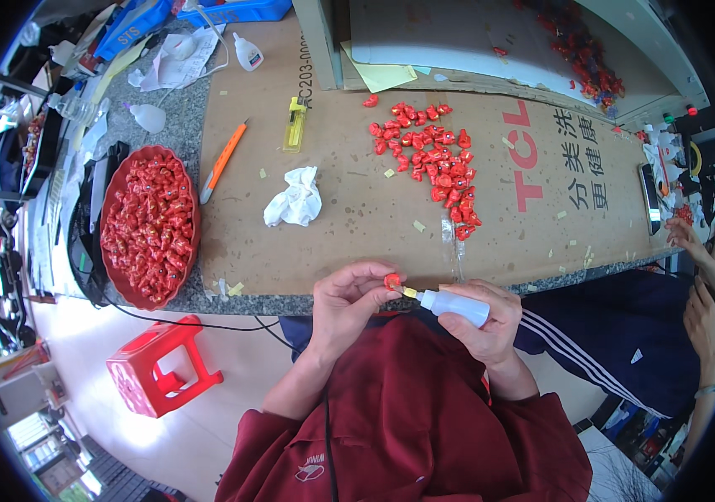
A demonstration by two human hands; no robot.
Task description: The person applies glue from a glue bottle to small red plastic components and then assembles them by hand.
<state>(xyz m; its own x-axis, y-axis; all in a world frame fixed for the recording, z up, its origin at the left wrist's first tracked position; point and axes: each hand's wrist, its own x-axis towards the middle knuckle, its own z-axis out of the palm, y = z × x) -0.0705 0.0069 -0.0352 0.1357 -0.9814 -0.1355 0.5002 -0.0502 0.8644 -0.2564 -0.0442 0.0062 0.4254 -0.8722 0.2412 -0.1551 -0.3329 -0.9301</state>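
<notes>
At a cardboard-covered bench (357, 226), just off its near edge, a small red piece (392, 280) is pinched in the left hand (345, 303). A glue bottle (456, 304) is gripped by the right hand (484, 322), its long axis level, nozzle pointed left and touching the piece. More red pieces (433, 159) are scattered mid-bench; a full red bowl (150, 224) sits at the left edge.

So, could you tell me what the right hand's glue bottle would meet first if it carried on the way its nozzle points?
The small red piece pinched in the left hand; the white glue bottle in the right hand aims straight at it, nearly touching.
</notes>
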